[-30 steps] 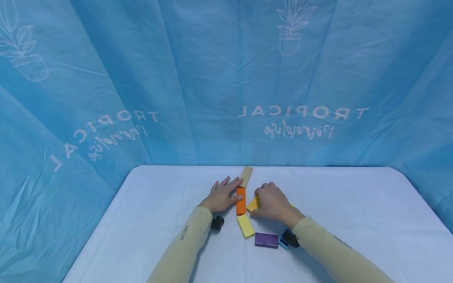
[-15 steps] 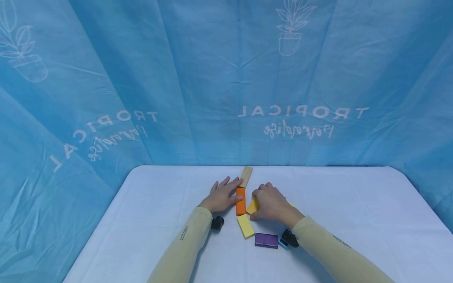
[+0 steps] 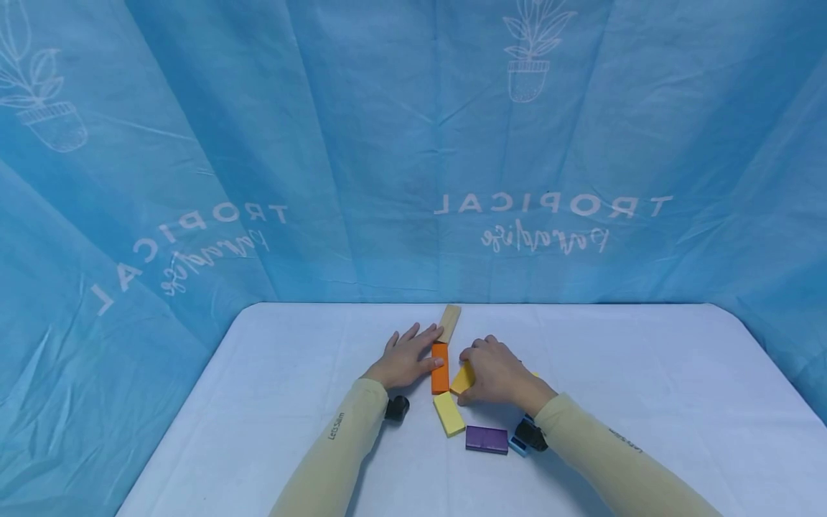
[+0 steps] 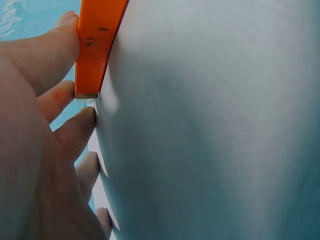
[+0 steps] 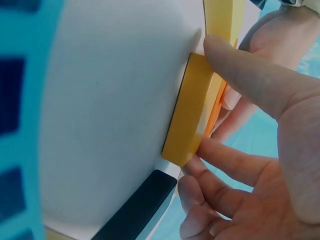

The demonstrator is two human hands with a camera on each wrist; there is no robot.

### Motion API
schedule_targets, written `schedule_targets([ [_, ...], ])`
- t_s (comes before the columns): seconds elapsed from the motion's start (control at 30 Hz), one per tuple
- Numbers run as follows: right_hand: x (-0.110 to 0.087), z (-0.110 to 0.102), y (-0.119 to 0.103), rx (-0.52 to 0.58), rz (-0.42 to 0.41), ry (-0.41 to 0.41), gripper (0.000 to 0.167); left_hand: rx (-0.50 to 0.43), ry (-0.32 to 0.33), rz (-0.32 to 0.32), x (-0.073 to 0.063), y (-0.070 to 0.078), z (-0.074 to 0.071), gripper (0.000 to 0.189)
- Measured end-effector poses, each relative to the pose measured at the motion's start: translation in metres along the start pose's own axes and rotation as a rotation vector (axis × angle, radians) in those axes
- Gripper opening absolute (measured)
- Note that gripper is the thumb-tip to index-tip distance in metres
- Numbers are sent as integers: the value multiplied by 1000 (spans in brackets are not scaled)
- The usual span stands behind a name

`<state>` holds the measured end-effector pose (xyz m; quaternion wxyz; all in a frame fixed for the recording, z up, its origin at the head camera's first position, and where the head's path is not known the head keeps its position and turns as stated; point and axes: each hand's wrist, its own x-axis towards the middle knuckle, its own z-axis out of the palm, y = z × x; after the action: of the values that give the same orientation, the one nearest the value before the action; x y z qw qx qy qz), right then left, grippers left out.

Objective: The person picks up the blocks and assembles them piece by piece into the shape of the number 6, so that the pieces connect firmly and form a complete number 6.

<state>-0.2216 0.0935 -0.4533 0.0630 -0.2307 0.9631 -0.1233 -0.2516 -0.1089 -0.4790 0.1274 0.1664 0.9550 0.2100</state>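
Near the table's middle, my left hand lies palm down with fingers spread. Its thumb rests on the orange block, and its index fingertip is at the pale wooden block beyond. My right hand pinches a golden-yellow block between thumb and fingers, as the right wrist view shows along the block's side. One corner of that block is right at the orange block's near end. A light yellow block lies just nearer, its end close to the orange one.
A purple block lies nearer me, with a blue piece beside it, partly hidden by the right wrist camera. A yellow bit shows behind my right hand. The right wrist view has a dark block below the golden-yellow one.
My right hand has shifted slightly left with the golden-yellow block, bringing its corner up to the orange block. My left hand and the other blocks have stayed put.
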Motion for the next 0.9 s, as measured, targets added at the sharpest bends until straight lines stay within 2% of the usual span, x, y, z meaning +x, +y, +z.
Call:
schedule_targets([
  [0.63, 0, -1, 2, -21, -4, 10, 61, 0, -3, 8, -1, -1, -1, 66],
  [0.9, -5, -11, 12, 69, 41, 11, 65, 10, -7, 1, 0, -1, -1, 66],
])
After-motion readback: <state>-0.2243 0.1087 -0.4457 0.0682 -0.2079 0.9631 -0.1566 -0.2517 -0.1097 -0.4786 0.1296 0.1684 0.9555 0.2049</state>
